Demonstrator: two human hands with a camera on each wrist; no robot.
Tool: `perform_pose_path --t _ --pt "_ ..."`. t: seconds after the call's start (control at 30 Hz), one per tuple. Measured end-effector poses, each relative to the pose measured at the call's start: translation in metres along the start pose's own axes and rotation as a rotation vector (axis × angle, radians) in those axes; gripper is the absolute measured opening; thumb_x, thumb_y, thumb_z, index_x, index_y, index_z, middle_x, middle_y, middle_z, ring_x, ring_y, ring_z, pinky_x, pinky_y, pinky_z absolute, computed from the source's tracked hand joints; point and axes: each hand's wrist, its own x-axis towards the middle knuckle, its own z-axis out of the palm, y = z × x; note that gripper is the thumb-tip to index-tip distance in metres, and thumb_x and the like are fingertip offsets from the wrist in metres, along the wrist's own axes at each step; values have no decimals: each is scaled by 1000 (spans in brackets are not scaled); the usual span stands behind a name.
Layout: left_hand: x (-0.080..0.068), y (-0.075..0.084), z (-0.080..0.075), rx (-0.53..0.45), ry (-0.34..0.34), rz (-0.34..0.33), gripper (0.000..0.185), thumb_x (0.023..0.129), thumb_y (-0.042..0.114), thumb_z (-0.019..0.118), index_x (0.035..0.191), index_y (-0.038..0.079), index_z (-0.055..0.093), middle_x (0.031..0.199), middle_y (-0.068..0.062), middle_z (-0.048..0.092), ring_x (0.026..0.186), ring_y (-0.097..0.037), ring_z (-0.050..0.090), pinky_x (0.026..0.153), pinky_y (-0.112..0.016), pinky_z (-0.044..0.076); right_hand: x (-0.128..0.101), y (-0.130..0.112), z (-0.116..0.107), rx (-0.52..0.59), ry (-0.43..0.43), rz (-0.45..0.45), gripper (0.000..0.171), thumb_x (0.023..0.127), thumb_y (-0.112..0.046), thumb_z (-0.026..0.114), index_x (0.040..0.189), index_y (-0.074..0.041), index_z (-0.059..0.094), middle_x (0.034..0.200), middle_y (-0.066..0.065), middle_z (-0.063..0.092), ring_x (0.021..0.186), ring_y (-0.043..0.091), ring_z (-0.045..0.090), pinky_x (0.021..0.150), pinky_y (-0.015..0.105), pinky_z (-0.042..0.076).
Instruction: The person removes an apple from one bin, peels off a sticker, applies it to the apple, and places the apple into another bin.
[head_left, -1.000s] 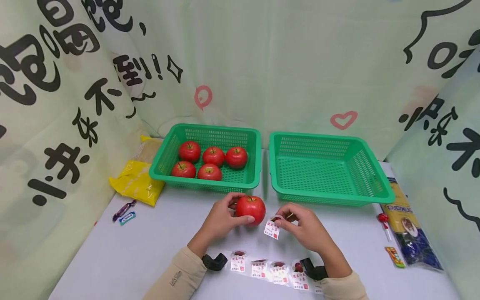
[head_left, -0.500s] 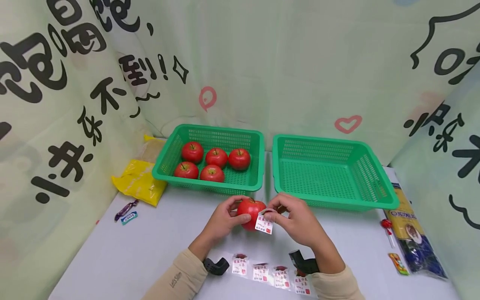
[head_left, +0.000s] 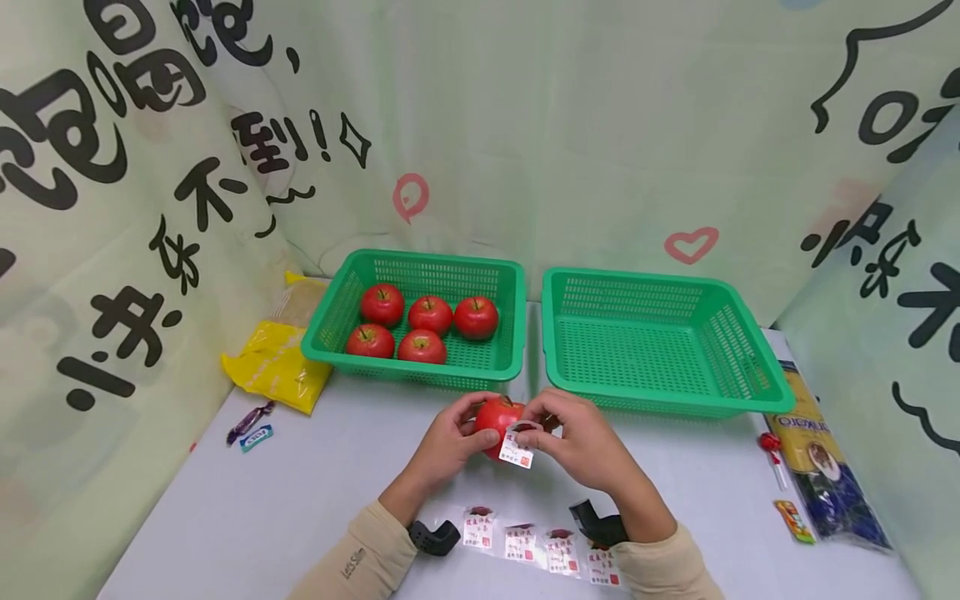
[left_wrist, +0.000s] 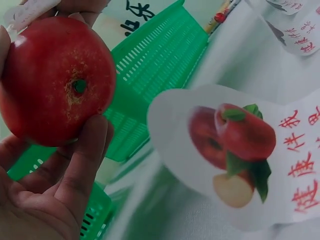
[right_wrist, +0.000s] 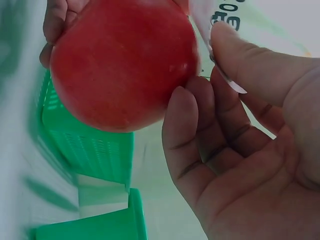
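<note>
- Nearest to me: a strip of printed apple stickers (head_left: 540,546) lies flat on the white tabletop (head_left: 300,483), between my two forearms. The left wrist view shows one sticker close up, with an apple picture and red characters.
- Left hand (head_left: 442,446): grip closed around the red apple (head_left: 495,417), thumb on the near side and fingers behind it. The apple is held above the tabletop, just in front of the gap between the two baskets. In the left wrist view its underside faces the camera.
- Right hand (head_left: 581,442): grip pinching a single white sticker (head_left: 517,452) between thumb and fingertips. The sticker's upper edge is against the apple's right face; its lower part hangs free. In the right wrist view my thumb presses the sticker edge beside the apple skin and the other fingers curl under the fruit.
- Left of my arms: two small wrapped sweets (head_left: 251,425) on the tabletop, and beyond them a yellow packet (head_left: 273,367).
- Right edge of the tabletop: a red lollipop (head_left: 768,446), a small orange sweet (head_left: 793,518) and a dark blue bag (head_left: 825,475).
- Behind the hands, left: a green basket (head_left: 420,267) holding five red apples (head_left: 423,325).
- Behind, right: a second green basket (head_left: 660,342), just beside the first one.
- Farthest: a pale green cloth backdrop (head_left: 562,125) with black characters and pink hearts.
</note>
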Motion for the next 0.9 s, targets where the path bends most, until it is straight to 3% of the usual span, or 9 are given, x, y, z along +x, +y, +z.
perform_pose_path --t 0.3,0.43,0.53,0.6,0.67,0.8,0.9 --pt "-1 2 -1 -1 -11 10 60 96 20 79 151 11 56 146 -21 58 118 -25 66 92 -25 61 2 -1 5 -32 27 15 16 89 -15 85 99 -18 73 92 -11 65 82 3 59 75 24 55" --pt "-2 0 -3 5 -44 56 74 94 42 81 154 8 53 153 -21 54 125 -30 64 96 -25 60 2 0 7 2 53 49 23 85 -15 89 102 -15 73 90 -9 64 80 5 59 73 23 56" --pt "-3 -1 -4 13 -70 106 97 84 64 79 156 5 49 157 -22 50 129 -33 62 99 -26 59 3 1 10 27 77 81 32 81 -13 92 106 -12 72 90 -6 64 80 8 60 72 23 56" --pt "-3 -1 -4 13 -78 118 104 80 67 80 157 4 48 158 -23 49 129 -34 62 99 -27 60 3 1 12 30 87 107 37 79 -13 93 108 -11 71 90 -4 64 80 10 60 72 24 56" --pt "-4 1 -3 18 -77 105 99 82 58 85 157 4 48 156 -22 51 126 -32 63 97 -28 61 4 2 14 24 87 134 39 78 -14 94 108 -10 70 91 -3 63 81 12 60 72 24 56" --pt "-5 3 1 44 -54 55 82 85 24 89 156 10 50 149 -19 56 120 -26 66 92 -29 63 5 3 17 9 88 177 39 77 -17 95 106 -11 70 92 -2 63 82 15 61 73 24 56" --pt "-5 2 4 69 -30 38 79 85 16 87 155 14 52 146 -17 59 118 -24 66 90 -28 63 5 3 18 0 98 193 36 78 -19 94 105 -12 70 94 -1 64 83 14 61 73 24 56"
